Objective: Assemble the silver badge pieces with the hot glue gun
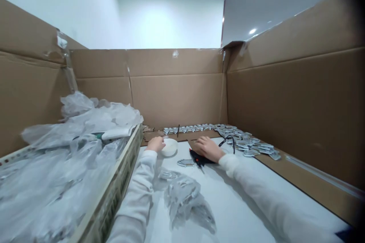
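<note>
My left hand point(155, 144) has its fingers curled together at the left edge of a small round white dish point(169, 147). My right hand point(207, 148) is bent palm down over a black item point(207, 159), its fingertips beside a brown cardboard flap point(194, 145); what lies under the fingers is hidden. A slim black tool with red spots and a pointed tip point(198, 160) is just in front of that hand. Left of the tool, a flat silver metal piece point(185, 163) rests on the white table point(228, 205). Nearer to me lies a crumpled clear plastic bag point(188, 197) holding metal pieces.
A pale plastic crate point(114, 193) full of clear bags point(71, 174) stands at left. Silver pieces line the back in a row point(189, 128) and pile up at right point(251, 143). A black cord point(229, 139) loops nearby. Cardboard walls point(176, 95) surround the table.
</note>
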`<state>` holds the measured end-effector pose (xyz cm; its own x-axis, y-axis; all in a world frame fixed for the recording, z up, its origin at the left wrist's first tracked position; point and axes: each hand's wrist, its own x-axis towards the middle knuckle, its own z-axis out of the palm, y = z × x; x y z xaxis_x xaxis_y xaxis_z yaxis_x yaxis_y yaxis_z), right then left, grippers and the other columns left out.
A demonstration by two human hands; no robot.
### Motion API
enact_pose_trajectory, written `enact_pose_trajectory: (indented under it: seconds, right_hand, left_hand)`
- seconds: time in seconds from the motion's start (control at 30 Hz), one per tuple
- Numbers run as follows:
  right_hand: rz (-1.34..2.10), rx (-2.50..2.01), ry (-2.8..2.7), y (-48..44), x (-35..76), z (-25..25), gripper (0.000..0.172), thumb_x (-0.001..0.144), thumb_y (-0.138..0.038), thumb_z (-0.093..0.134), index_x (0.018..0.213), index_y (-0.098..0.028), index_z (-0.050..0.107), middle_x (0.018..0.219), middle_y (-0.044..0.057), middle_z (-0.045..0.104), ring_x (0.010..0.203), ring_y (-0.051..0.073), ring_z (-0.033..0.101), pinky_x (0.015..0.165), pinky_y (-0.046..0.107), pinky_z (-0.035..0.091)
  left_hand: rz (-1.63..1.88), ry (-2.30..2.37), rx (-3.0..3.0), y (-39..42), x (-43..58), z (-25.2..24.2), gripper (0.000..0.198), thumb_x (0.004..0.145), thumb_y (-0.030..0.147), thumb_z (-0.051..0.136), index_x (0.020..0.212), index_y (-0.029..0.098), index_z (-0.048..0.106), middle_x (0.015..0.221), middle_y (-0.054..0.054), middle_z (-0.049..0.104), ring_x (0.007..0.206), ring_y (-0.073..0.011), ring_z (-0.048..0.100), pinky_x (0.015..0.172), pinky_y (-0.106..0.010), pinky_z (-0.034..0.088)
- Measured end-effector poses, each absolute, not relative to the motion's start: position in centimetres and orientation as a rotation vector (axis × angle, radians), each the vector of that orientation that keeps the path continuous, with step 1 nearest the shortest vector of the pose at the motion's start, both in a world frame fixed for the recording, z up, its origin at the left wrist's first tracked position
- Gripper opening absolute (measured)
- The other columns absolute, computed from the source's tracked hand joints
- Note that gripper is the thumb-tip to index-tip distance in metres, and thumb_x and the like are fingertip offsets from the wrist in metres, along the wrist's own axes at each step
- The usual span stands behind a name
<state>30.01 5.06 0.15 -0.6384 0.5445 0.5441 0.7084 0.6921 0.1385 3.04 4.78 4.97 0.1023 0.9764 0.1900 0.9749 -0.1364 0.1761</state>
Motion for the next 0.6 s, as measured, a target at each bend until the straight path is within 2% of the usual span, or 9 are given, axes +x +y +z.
enact_pose_trajectory:
  seconds: [0.1,0.2,0.37,0.6]
  right_hand:
    - [-0.276,-1.105,-2.353,2.5,30.7,-2.6,0.048,0.066,0.001,0.040,0.108,-0.017,0.054,0.102,0.008,0.054,0.099,0.021,0.042,0.085,0.034,0.034]
    - [-0.171,-1.274,-2.347,1.0,30.6,-3.8,0.062,0.058,-0.001,0.044,0.118,-0.015,0.047,0.113,0.010,0.049,0.106,0.024,0.037,0.088,0.035,0.031]
    - [-0.011,-1.440,-2.336,1.4,30.4,-3.9,0.047,0.063,-0.003,0.044,0.109,-0.010,0.053,0.104,0.013,0.051,0.096,0.024,0.042,0.085,0.032,0.032]
    - [0.104,-1.452,-2.249,0.9,30.1,-3.8,0.032,0.059,-0.006,0.051,0.090,-0.011,0.053,0.092,0.011,0.052,0.084,0.021,0.047,0.073,0.027,0.034]
  left_hand:
    - [0.346,2.122,2.279,5.9,3.2,2.8,0.025,0.074,0.013,0.052,0.098,0.013,0.061,0.103,-0.013,0.062,0.100,-0.0252,0.055,0.083,-0.034,0.042]
    - [0.352,2.181,2.235,6.9,3.8,1.4,0.031,0.076,0.012,0.047,0.103,0.014,0.061,0.106,-0.015,0.061,0.104,-0.0254,0.053,0.085,-0.032,0.041]
    - [0.503,2.317,2.149,7.5,4.0,0.0,0.035,0.077,0.008,0.038,0.101,0.013,0.063,0.101,-0.018,0.062,0.101,-0.0277,0.055,0.082,-0.034,0.041]
    - [0.900,2.327,2.006,7.2,3.7,0.7,0.030,0.075,0.010,0.045,0.094,0.019,0.066,0.093,-0.014,0.065,0.092,-0.0275,0.057,0.074,-0.033,0.042]
